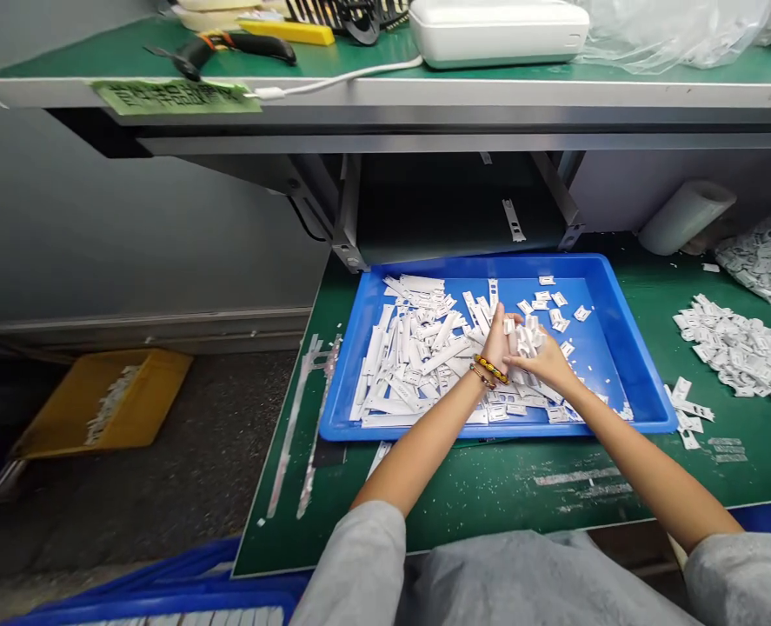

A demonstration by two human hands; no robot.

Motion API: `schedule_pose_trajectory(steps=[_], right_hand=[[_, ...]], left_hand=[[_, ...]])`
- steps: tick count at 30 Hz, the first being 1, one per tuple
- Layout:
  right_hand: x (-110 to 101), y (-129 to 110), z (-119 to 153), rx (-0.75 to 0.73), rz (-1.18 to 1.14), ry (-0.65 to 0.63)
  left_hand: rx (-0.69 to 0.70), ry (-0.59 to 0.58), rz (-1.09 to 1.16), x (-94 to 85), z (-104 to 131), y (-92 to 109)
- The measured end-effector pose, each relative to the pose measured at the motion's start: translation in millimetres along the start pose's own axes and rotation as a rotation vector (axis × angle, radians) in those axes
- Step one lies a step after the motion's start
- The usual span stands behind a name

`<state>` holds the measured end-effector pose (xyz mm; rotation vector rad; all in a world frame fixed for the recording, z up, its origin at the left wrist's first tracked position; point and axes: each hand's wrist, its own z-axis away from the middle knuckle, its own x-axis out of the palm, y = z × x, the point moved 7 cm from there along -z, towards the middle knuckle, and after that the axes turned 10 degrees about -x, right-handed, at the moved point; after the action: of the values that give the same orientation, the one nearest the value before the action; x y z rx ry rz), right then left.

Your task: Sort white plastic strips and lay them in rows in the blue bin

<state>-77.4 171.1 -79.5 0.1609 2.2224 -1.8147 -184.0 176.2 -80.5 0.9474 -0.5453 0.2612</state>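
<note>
My left hand point(497, 341), with beaded bracelets at the wrist, is over the middle of a blue tray point(594, 322). Facing it from the right, my right hand point(549, 363) curves inward. Between the two palms a cluster of small white plastic pieces point(525, 337) is cupped, and both hands hold it together. Some fingers are hidden behind the cluster. Long and short white plastic strips point(417, 348) lie heaped in the left half of the tray. A few loose small white pieces point(558, 300) are scattered beyond my right hand.
A conveyor belt point(437, 209) ends behind the tray, carrying one white strip point(514, 221). On the green table point(489, 496), a pile of small white pieces point(741, 348) lies right, near a filled plastic bag point(767, 252). Overhead, a shelf point(372, 96) holds pliers point(229, 48).
</note>
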Motion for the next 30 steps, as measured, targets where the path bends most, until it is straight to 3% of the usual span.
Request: schedule_pose_trajectory(steps=[3,5,8,11,13,14,17,22,27,30], right_hand=[[15,6,1,0.033,-0.024,-0.064],[16,7,0,0.047,-0.089,-0.084],[-1,-3,-6,-0.034,-0.041,0.028],[-17,-9,-15,-0.079,0.047,0.154],[-21,-4,-19,-0.059,0.086,0.188],[-21,0,-20,-0.051,0.102,0.193],[-17,12,-21,-0.069,0.137,0.198],[-15,39,-33,-0.033,0.175,0.22],[-23,26,-34,-0.014,0.11,0.264],[-27,6,-29,0.006,0.077,0.299]], left_hand=[[0.119,-0.056,0.045,10.6,4,-5],[0.271,-0.021,-0.143,11.1,7,1],[0.464,0.121,-0.595,-4.3,8,27],[0.491,0.335,-1.189,-48.1,-3,72],[0.35,0.526,-1.584,-91.2,-14,103],[0.311,0.559,-1.642,-109.2,-17,119],[0.264,0.561,-1.76,-140.1,-27,153],[0.285,0.518,-1.887,-152.8,-41,170],[0.423,0.448,-1.836,-138.7,-10,156],[0.615,0.322,-1.361,-112.0,30,144]])
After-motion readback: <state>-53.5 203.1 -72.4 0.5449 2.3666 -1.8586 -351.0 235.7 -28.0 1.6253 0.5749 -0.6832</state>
